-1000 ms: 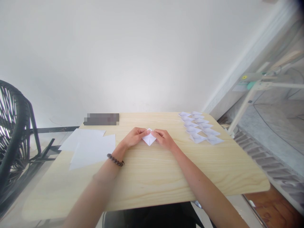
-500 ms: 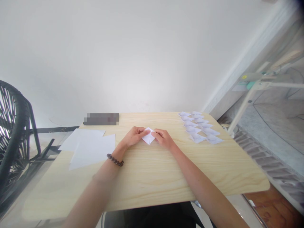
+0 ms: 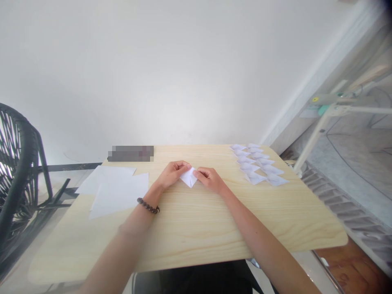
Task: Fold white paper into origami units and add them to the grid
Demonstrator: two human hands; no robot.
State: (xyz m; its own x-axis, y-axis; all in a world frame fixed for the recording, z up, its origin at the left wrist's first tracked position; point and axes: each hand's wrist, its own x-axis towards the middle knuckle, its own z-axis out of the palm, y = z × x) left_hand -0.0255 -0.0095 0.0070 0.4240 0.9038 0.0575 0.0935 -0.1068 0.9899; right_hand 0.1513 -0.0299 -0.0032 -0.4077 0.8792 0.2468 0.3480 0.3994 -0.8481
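Observation:
A small white folded paper piece (image 3: 189, 178) lies on the light wooden table (image 3: 196, 228), pointing toward me. My left hand (image 3: 172, 173), with a dark bead bracelet on the wrist, pinches its left upper edge. My right hand (image 3: 210, 178) pinches its right upper edge. Both hands rest on the table around the paper, and their fingertips nearly meet over its top.
Flat white paper sheets (image 3: 114, 188) lie at the left of the table. Several finished folded paper pieces (image 3: 257, 165) sit in two rows at the far right. A black wicker chair (image 3: 18, 171) stands at the left, and a white wall lies behind the table.
The hands have drawn closer together over the paper piece. Its top point is now covered by the fingers, and the visible part looks smaller.

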